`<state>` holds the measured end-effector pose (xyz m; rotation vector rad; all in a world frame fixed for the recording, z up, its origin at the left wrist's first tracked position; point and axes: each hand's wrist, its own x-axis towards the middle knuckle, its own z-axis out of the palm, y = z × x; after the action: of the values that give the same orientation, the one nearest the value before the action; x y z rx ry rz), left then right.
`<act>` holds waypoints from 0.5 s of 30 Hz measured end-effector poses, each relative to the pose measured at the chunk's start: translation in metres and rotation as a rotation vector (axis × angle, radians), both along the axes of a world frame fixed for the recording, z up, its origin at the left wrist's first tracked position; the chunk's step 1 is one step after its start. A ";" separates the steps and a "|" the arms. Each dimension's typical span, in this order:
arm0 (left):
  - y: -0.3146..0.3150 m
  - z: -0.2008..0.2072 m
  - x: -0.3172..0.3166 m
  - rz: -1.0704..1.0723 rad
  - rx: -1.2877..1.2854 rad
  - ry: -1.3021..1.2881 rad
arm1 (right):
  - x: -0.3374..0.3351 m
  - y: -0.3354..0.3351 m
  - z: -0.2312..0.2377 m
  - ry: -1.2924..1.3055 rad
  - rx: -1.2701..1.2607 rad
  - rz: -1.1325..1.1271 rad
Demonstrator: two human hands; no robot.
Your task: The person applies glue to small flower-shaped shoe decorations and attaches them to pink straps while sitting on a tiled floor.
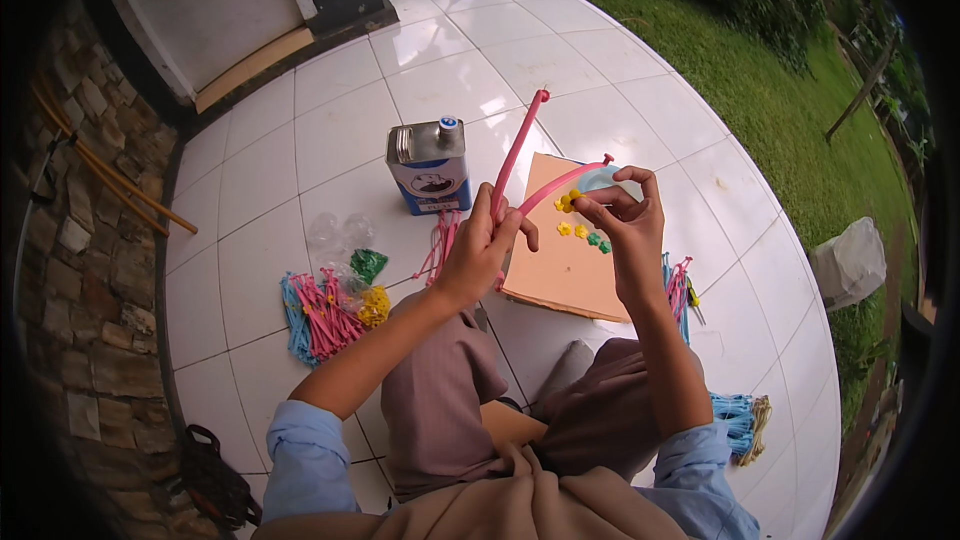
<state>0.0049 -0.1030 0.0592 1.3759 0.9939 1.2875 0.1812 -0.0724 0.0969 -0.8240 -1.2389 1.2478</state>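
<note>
My left hand is closed around a pink plastic strip with a knobbed end. A second pink length slants from the same grip toward my right hand; I cannot tell whether the two join. Between the fingertips of my right hand is a yellow plastic flower, close to the second pink length. Below both hands lies a cardboard sheet. On it are small yellow flowers and green flowers. A pale blue round dish is partly hidden behind my right hand.
A blue and white metal can stands beyond my left hand. At left lie pink and blue strips, yellow pieces and a green bundle. More blue strips lie at right, near a screwdriver-like tool. White tiles meet grass.
</note>
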 end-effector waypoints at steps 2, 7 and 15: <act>-0.003 0.007 0.005 0.011 0.005 0.066 | 0.001 0.001 -0.001 0.054 -0.154 0.034; -0.002 0.006 0.008 0.037 0.124 0.170 | -0.012 -0.003 0.002 0.073 -0.195 0.045; -0.004 0.006 0.010 0.043 0.135 0.225 | -0.019 -0.003 -0.006 0.040 -0.161 0.014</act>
<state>0.0152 -0.1070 0.0655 1.6387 1.1095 1.2701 0.1624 -0.0753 0.0910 -0.9032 -1.1246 1.3827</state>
